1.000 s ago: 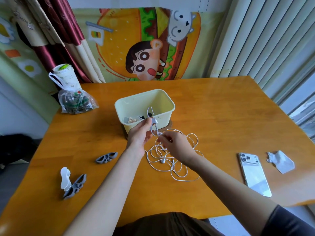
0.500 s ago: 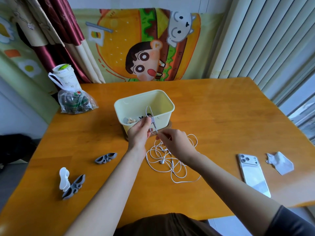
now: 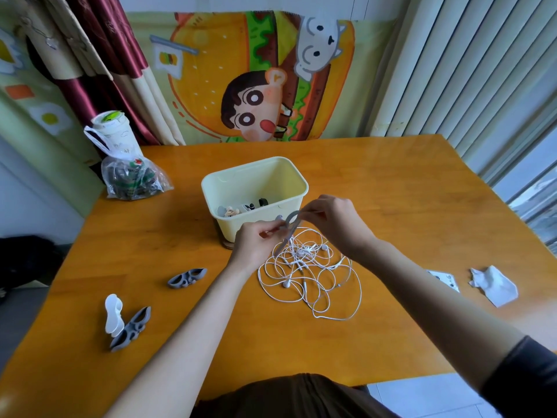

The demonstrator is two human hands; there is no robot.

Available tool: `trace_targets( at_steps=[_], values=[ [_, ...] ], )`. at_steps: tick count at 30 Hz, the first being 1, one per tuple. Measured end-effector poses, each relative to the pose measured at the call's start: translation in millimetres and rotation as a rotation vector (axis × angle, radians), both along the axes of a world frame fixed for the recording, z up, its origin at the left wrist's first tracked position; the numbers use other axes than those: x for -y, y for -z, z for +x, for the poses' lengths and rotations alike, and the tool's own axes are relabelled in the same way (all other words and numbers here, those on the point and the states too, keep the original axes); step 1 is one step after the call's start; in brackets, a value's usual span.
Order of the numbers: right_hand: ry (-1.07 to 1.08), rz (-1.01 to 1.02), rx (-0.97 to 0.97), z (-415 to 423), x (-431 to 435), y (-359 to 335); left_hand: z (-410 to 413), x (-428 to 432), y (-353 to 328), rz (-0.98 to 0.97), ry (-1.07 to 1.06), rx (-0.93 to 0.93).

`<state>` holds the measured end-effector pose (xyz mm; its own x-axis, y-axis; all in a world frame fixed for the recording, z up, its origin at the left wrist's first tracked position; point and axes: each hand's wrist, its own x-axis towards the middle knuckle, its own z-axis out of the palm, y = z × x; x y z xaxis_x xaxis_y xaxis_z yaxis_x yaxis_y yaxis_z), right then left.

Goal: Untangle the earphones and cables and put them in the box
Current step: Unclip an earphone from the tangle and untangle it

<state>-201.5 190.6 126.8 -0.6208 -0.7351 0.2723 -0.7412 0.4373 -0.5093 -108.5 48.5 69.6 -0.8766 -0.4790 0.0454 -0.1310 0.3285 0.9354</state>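
The white earphone cables (image 3: 310, 276) lie in a loose tangle on the surface (image 3: 407, 191), just beside both hands. They look light, thin and limp; I would take one earbud (image 3: 285, 284) and draw it out slowly, not tug a loop. The left hand (image 3: 256, 244) and right hand (image 3: 334, 221) each pinch an end of a bent gray strip (image 3: 287, 220), perhaps a cable holder. Behind stands the cream box (image 3: 233, 227).

A glossy orange-brown wooden table (image 3: 391, 191) fills the centre of the frame. Behind it, top centre, hangs a cartoon burger cloth banner (image 3: 211, 86); a dark red satin curtain (image 3: 99, 34) drapes at upper left. White vertical blinds (image 3: 467, 70) cover the upper right, with daylight through a glass window (image 3: 539, 188) at the right edge
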Motion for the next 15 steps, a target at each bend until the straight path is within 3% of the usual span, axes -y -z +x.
trace_targets(
  at_steps=[8,12,15],
  values=[
    [0.025,0.008,0.025,-3,-2,6,4,10,-8,0.038,0.145,0.044],
    [0.014,0.067,0.283,-11,-1,5,9,14,-12,0.152,0.236,0.07],
    [-0.012,0.044,0.459,-13,-2,5,12,9,-18,0.373,0.304,-0.029]
  ],
)
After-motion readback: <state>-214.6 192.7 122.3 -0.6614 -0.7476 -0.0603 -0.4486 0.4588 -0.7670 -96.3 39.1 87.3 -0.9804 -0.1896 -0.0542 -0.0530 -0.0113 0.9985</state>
